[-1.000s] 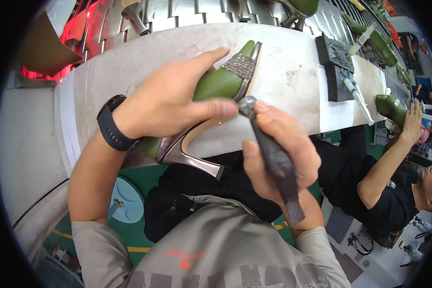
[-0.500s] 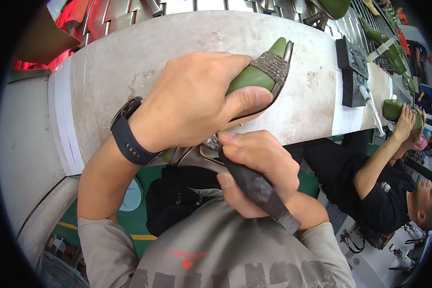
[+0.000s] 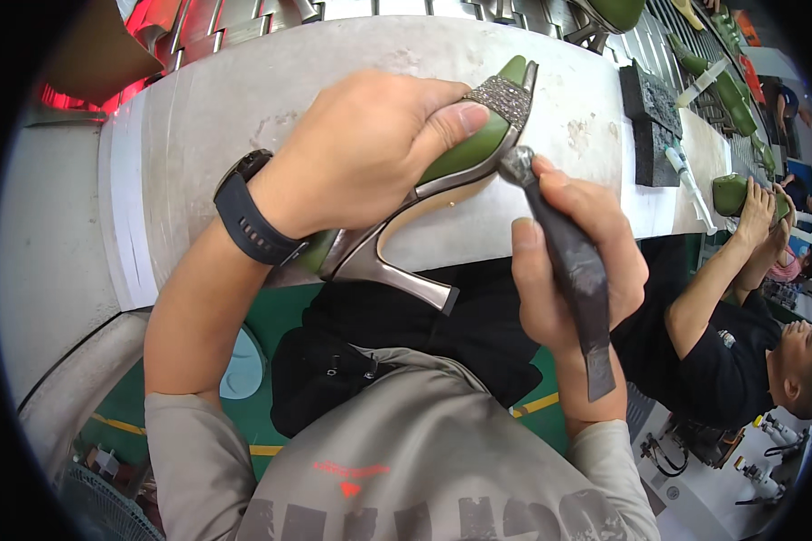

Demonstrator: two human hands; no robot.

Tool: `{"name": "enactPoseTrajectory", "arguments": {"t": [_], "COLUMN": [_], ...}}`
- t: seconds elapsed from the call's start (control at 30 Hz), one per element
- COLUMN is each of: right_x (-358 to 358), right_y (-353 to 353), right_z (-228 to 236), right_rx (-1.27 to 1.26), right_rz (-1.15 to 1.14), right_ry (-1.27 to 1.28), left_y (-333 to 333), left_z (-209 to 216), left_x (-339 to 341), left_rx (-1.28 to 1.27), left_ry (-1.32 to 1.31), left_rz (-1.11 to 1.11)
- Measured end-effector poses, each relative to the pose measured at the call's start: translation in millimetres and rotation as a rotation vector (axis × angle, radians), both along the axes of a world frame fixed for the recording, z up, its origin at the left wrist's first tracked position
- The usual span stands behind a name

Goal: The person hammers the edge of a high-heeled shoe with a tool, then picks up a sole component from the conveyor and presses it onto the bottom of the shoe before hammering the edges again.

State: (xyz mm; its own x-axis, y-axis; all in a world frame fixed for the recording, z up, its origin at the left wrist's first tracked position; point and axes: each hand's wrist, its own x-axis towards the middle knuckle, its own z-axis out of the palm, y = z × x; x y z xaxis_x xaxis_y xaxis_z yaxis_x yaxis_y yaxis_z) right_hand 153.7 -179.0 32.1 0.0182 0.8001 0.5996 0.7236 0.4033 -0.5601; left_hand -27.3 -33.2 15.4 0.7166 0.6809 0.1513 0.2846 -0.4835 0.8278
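My left hand [image 3: 370,144], a dark watch on its wrist, is wrapped round a high-heeled shoe [image 3: 429,187]. The shoe has a glittery strap [image 3: 503,99], a metallic heel [image 3: 397,278] pointing toward me, and a green shoe last [image 3: 472,149] inside it. Part of the upper is hidden under my fingers. My right hand [image 3: 595,248] is closed round a dark hammer-like tool [image 3: 579,270] with a rounded metal head and a flat tail end. That head rests at or very close to the sole edge near the strap; contact is hard to tell.
A pale, stained worktable [image 3: 334,54] lies beneath the shoe. Black blocks [image 3: 650,122] and a syringe [image 3: 688,185] sit on its right. Beyond runs a slatted metal conveyor [image 3: 460,9] carrying green lasts. A co-worker [image 3: 731,334] at right handles another green last.
My right hand and the tool have moved up and right, from beside the heel to the sole's front part. The heel is now uncovered. The shoe has shifted slightly upward and left.
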Motion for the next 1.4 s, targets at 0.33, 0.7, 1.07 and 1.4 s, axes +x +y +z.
{"name": "enactPoseTrajectory", "arguments": {"t": [0.33, 0.7, 1.07, 1.4], "right_x": [-45, -30, 27, 95], "right_y": [-5, -9, 26, 89], "right_z": [-18, 3, 12, -33], "right_rx": [-0.012, -0.269, -0.271, -0.434], "right_rz": [0.039, 0.007, -0.037, -0.104], "right_ry": [0.032, 0.349, 0.808, 0.821], "left_y": [-2, 4, -11, -8], "left_z": [-5, 1, 21, 38], "left_x": [-3, -6, 30, 27], "left_rx": [0.055, 0.012, 0.245, 0.448], "left_ry": [0.006, 0.044, 0.32, 0.18], "left_rz": [-0.004, -0.062, -0.002, 0.149]}}
